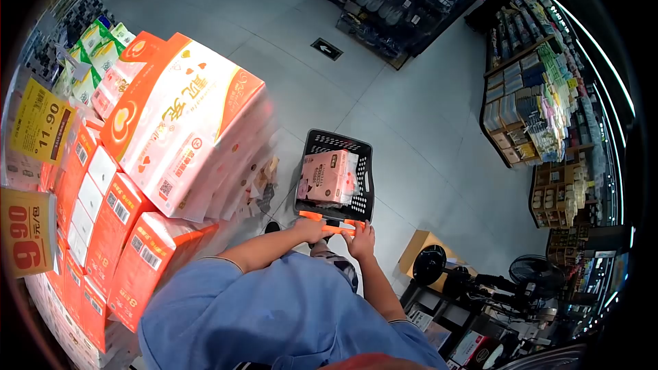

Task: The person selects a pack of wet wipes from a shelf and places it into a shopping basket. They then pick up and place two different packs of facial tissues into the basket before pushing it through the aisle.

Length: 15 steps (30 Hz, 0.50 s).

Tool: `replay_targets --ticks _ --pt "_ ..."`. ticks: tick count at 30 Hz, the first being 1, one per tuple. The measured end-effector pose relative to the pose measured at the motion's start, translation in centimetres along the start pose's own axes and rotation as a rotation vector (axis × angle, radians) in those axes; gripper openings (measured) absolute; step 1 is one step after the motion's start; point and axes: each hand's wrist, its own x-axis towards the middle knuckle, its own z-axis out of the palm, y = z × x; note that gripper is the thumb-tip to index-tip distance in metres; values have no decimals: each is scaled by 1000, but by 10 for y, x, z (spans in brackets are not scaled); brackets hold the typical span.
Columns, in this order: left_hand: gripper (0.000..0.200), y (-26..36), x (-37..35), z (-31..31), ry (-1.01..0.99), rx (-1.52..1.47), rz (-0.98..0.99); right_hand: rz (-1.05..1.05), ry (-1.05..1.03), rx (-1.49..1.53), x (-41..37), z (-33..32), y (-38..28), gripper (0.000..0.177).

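A black shopping basket (368, 207) stands in front of my legs, its perforated walls facing up toward me. My left hand (312, 229) is closed round the left part of its orange handle (334, 227). At the handle's right end my right hand (360, 240) is closed on it too, thumb and fingers around the bar. Inside the basket lies a pink package (323, 177) with dark print, with a whitish, clear-wrapped item (351, 177) along its right side.
Close on my left rises a stack of red and white tissue packs (185, 123) with yellow price signs (42, 122). Electric fans (534, 274) and boxes are at my right. Shelves of goods (528, 106) line the far right; a dark rack (397, 3) stands ahead on the tiled floor (301, 62).
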Motion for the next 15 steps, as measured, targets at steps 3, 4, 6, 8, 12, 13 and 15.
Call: replay_targets --ticks 3,4,6,8,12,13,15 --pt "77 8 7 -27 16 12 -21 -53 34 6 29 -10 4 72" --pt "77 9 12 -35 23 13 -37 -68 34 16 39 -15 4 72" --pt "77 14 23 -53 -26 -12 -41 -112 63 24 61 -27 7 69" --pt "77 8 44 -61 34 -66 -29 -152 59 19 92 -40 9 68" --pt "77 12 80 -72 115 -226 -90 -234 19 -12 147 -61 20 70" --pt "76 17 80 -77 196 -273 -101 -249 -20 -38 160 -65 20 70" --pt "77 25 86 -93 261 -389 -169 -317 -31 -59 194 -76 20 71"
